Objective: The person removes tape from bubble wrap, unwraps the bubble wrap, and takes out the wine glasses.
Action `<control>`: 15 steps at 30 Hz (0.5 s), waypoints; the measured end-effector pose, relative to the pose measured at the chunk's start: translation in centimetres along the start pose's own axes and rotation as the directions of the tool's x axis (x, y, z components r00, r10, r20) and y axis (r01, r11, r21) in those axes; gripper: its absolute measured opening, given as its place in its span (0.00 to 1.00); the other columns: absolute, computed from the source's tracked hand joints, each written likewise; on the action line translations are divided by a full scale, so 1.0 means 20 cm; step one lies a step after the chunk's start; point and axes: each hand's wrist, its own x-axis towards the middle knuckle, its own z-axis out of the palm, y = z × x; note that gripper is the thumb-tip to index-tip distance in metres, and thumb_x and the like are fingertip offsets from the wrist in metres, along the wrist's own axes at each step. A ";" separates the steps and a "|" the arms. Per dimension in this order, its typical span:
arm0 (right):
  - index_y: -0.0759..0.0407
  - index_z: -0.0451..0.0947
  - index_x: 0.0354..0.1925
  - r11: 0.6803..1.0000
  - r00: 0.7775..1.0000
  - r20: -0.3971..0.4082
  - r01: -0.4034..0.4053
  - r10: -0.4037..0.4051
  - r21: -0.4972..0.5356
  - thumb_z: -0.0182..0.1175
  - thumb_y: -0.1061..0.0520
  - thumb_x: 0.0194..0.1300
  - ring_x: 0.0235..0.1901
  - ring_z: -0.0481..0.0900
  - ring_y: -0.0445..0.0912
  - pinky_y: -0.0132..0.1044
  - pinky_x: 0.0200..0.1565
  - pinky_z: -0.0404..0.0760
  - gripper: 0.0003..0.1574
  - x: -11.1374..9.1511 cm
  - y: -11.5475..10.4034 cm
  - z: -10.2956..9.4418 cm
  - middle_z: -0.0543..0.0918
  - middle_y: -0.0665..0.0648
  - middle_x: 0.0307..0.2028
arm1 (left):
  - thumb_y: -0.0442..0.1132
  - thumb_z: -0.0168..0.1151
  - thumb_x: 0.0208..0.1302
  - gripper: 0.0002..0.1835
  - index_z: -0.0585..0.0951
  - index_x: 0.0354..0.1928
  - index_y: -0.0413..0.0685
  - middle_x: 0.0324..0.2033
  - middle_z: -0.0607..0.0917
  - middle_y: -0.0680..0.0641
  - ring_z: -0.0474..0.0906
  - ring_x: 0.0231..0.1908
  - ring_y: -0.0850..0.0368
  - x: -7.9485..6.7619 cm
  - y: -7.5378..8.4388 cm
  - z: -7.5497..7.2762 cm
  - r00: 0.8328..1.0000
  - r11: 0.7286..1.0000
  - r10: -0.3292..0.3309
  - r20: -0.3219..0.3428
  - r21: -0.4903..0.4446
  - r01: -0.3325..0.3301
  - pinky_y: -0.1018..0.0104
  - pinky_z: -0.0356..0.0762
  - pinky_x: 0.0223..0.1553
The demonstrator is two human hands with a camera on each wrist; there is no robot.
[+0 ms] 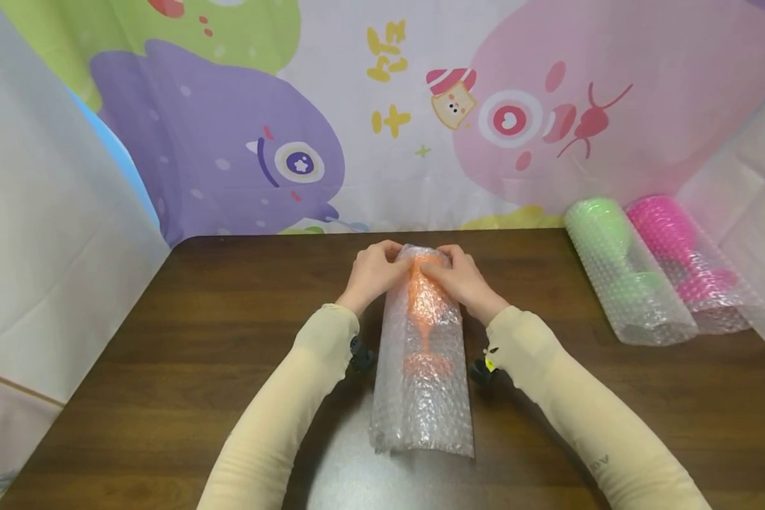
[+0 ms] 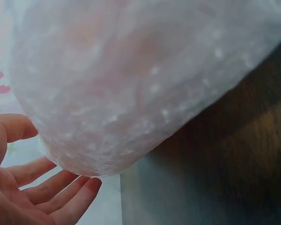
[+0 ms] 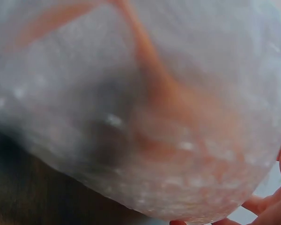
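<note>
An orange goblet [image 1: 426, 304], bowl toward the back, lies inside a roll of clear bubble wrap [image 1: 423, 425] at the middle of the table. My left hand [image 1: 376, 273] grips the far end of the roll from the left, its thumb on top. From the right, my right hand [image 1: 464, 283] holds the same end, its thumb near the other one. In the left wrist view, the fingers [image 2: 79, 199] curve under the wrap. The right wrist view shows the goblet's orange stem [image 3: 150, 56] blurred through the plastic; much of the right hand is hidden there.
At the table's back right lie a bubble-wrapped green goblet [image 1: 602, 227] and a bubble-wrapped pink goblet [image 1: 663, 227], side by side. A cartoon-print curtain [image 1: 382, 177] hangs behind the brown wooden table [image 1: 185, 354].
</note>
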 end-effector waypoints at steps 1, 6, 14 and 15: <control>0.61 0.52 0.65 1.000 1.000 -0.001 -0.006 0.006 -0.002 0.52 0.44 0.63 0.59 0.61 0.58 0.52 0.57 0.66 0.40 0.00 0.00 0.00 0.55 0.66 0.62 | 0.52 0.56 0.59 0.21 0.77 0.50 0.47 0.45 0.81 0.47 0.77 0.45 0.52 0.00 0.00 0.00 1.000 1.000 -0.001 -0.001 -0.002 0.001 0.60 0.77 0.42; 0.60 0.53 0.64 1.000 1.000 -0.014 -0.006 0.006 0.005 0.53 0.46 0.63 0.59 0.60 0.58 0.52 0.58 0.65 0.38 0.00 0.01 0.01 0.55 0.66 0.62 | 0.50 0.54 0.58 0.21 0.78 0.49 0.47 0.44 0.81 0.48 0.77 0.43 0.53 0.00 -0.01 0.01 1.000 0.999 -0.024 -0.003 -0.026 0.024 0.61 0.78 0.41; 0.55 0.58 0.63 1.000 0.999 -0.044 0.021 -0.022 -0.005 0.50 0.52 0.61 0.58 0.59 0.58 0.52 0.58 0.63 0.32 0.02 -0.02 0.04 0.57 0.66 0.61 | 0.48 0.50 0.60 0.18 0.78 0.48 0.47 0.43 0.82 0.47 0.77 0.42 0.52 0.02 0.00 0.00 0.998 0.998 -0.054 -0.034 -0.028 0.053 0.60 0.77 0.40; 0.55 0.58 0.63 1.000 0.999 -0.043 0.017 -0.018 -0.006 0.50 0.52 0.61 0.58 0.60 0.57 0.52 0.58 0.64 0.32 0.02 -0.02 0.04 0.57 0.66 0.60 | 0.48 0.50 0.60 0.18 0.78 0.47 0.47 0.43 0.82 0.47 0.77 0.42 0.51 0.02 0.00 0.00 0.998 0.998 -0.059 -0.037 -0.026 0.058 0.60 0.77 0.39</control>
